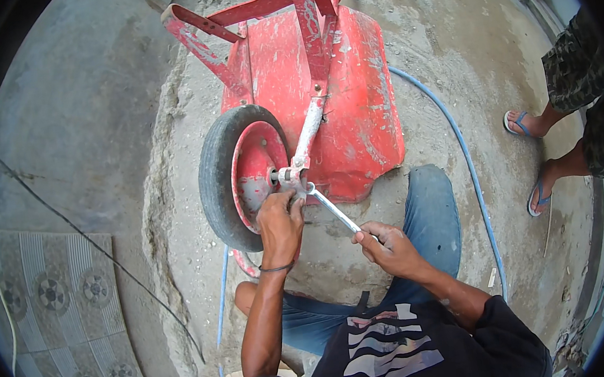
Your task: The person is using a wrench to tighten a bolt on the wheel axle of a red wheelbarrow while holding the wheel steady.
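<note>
A red wheelbarrow (pixel 352 105), scuffed and flecked with grey, lies overturned in front of me with its legs up. Its black-tyred wheel (pixel 215 182) with a red rim sits on the near left, attached by an axle to a pale metal bracket (pixel 294 177). My left hand (pixel 280 230) is closed at that bracket beside the hub, and whatever its fingertips grip is too hidden to name. My right hand (pixel 386 246) grips the handle of a long silver wrench (pixel 336 208), whose ring end is on the bracket's bolt.
A blue hose (pixel 456 139) curves along the right, near another person's sandalled feet (pixel 530 122) and camouflage trouser legs (pixel 565 72). On the left are dark cable (pixel 87 236), pale cord and patterned tiles (pixel 52 293), beside a rough concrete edge (pixel 160 165). My bent knee (pixel 430 213) is below the tray.
</note>
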Action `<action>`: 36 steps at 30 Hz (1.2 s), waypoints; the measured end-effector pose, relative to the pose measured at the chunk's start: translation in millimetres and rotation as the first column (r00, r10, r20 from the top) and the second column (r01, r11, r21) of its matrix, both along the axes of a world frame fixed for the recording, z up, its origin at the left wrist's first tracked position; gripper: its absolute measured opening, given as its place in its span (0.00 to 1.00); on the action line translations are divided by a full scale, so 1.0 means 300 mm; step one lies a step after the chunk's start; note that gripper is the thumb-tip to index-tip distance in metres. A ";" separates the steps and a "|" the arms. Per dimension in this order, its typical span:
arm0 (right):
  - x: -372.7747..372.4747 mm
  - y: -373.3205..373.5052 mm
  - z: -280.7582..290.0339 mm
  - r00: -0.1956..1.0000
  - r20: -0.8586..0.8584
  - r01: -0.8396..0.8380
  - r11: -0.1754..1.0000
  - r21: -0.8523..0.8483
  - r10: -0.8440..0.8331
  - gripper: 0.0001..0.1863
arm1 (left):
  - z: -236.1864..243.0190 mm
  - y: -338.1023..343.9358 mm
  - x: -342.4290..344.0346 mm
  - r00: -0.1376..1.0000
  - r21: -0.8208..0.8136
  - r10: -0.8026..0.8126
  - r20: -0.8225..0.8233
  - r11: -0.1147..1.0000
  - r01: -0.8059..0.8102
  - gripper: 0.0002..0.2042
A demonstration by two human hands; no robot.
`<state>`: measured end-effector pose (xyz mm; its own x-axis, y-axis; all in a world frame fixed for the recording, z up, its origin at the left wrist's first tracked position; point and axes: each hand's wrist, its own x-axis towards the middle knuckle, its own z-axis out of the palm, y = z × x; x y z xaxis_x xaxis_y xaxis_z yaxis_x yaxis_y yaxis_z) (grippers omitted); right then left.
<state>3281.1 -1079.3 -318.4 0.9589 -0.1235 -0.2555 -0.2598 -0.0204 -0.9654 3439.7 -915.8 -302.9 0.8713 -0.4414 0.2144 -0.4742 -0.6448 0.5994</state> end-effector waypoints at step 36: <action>0.140 0.490 -0.033 0.997 -0.079 0.048 0.911 0.410 -0.017 0.13 | -0.014 0.055 -0.004 1.000 0.150 -0.003 0.010 0.989 0.002 0.13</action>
